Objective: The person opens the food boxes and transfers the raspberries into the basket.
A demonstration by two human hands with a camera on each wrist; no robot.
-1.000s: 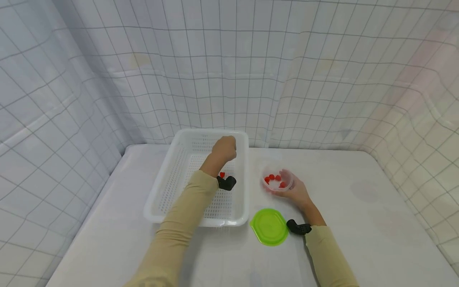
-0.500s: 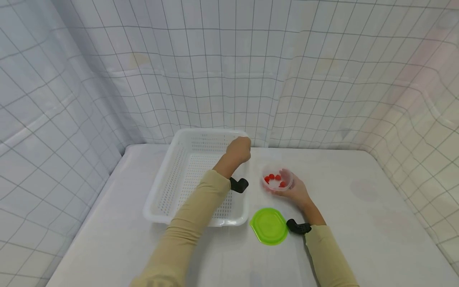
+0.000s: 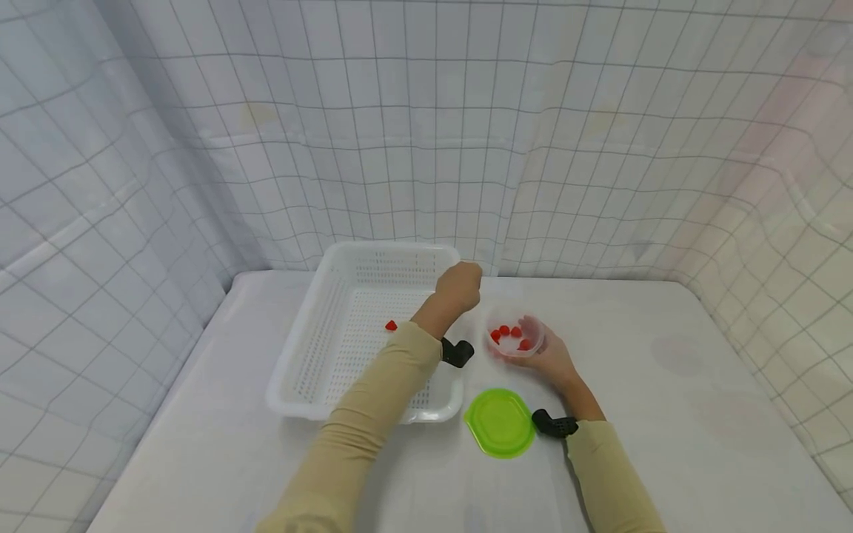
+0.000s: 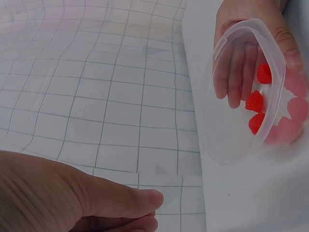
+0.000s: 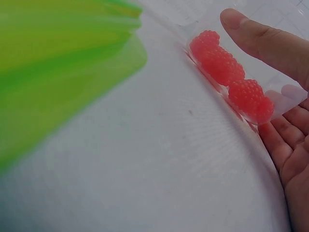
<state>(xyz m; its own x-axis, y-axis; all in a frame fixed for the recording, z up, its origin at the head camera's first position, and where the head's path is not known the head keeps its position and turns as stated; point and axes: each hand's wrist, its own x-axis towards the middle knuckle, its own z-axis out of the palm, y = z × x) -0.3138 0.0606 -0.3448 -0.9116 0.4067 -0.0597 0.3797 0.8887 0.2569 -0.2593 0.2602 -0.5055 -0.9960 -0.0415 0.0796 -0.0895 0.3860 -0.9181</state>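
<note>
My left hand (image 3: 460,286) hovers past the right rim of the white basket (image 3: 280,403), close to the plastic tub. In the left wrist view, the thumb and fingers of the left hand (image 4: 91,198) come together. No object shows between them, but the inner side of the fingertips is hidden. My right hand (image 3: 549,357) grips the clear round tub (image 4: 277,63), its thumb and fingers around the wall. Several red raspberries (image 5: 246,92) lie in the tub, which stands on the table. Another raspberry (image 3: 391,326) lies in the basket, beside the left forearm.
A green lid (image 3: 501,423) lies on the white table (image 3: 666,414) in front of the tub, near the right wrist's black camera (image 3: 554,423). White gridded sheeting (image 3: 426,148) hangs behind the table and at both sides.
My left hand has moved right, from over the basket to just past its right rim. A raspberry in the basket now shows left of the forearm. The right hand and tub have stayed put.
</note>
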